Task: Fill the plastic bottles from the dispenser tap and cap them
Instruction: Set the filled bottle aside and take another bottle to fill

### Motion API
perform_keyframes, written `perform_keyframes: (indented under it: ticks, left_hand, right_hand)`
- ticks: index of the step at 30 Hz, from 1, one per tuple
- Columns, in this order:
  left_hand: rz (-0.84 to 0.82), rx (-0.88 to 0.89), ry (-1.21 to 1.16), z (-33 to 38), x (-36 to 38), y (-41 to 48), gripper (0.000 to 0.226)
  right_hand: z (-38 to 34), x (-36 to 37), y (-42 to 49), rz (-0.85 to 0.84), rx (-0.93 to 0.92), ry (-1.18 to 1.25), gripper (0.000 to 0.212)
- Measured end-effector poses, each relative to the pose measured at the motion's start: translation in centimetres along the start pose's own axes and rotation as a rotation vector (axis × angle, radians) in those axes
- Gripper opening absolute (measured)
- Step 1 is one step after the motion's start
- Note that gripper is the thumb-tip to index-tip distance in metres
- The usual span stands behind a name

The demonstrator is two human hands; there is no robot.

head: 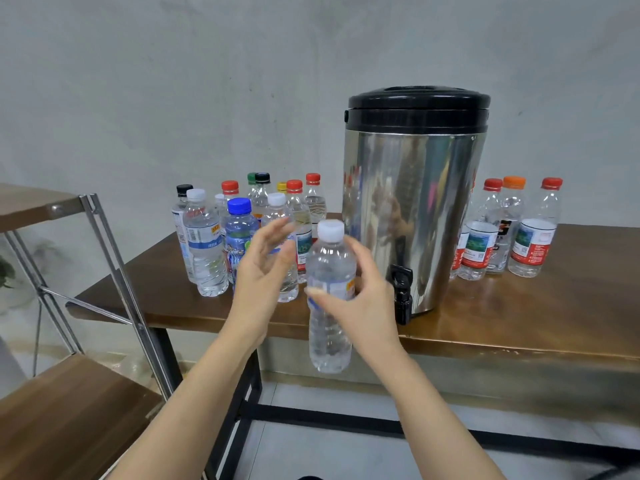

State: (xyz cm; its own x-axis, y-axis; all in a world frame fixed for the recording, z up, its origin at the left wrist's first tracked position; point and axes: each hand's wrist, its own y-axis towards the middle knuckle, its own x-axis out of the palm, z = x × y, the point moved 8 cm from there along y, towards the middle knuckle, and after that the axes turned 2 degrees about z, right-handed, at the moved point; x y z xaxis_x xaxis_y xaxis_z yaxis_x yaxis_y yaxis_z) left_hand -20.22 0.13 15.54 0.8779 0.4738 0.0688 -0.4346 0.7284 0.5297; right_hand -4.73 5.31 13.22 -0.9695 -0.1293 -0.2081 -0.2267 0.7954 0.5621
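Observation:
My right hand (356, 299) grips a clear plastic bottle (329, 327) with a white cap (330, 229), upright in the air in front of the table edge. The bottle looks full of water. My left hand (265, 263) hovers just left of it with relaxed fingers spread, holding nothing. The steel dispenser (412, 209) with a black lid stands on the wooden table (519, 320). Its black tap (401, 292) juts over the front edge, just right of my right hand.
Several capped bottles (207, 251) stand on the table left of the dispenser, behind my left hand. A few more with red and orange caps (530, 233) stand at its right. A wooden shelf unit with a metal frame (114, 258) is at the left.

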Motion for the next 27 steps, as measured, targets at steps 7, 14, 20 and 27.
perform_keyframes:
  ticks: [7, 14, 20, 27]
  left_hand:
    - [0.246, -0.019, 0.291, -7.6, -5.6, -0.1, 0.032]
    - [0.243, -0.018, 0.453, -11.2, -6.7, -0.5, 0.043]
    - [0.316, 0.002, 0.635, -13.0, -7.1, -0.2, 0.077]
    - [0.455, -0.192, 0.748, -15.9, -10.7, 2.6, 0.115]
  right_hand:
    - [1.1, 3.9, 6.0, -0.023, -0.030, -0.145, 0.087]
    - [4.5, 6.7, 6.2, -0.016, -0.002, -0.111, 0.090]
    - [10.1, 9.4, 0.7, -0.109, 0.099, -0.241, 0.121]
    - [12.2, 11.4, 2.0, -0.047, 0.210, -0.398, 0.126]
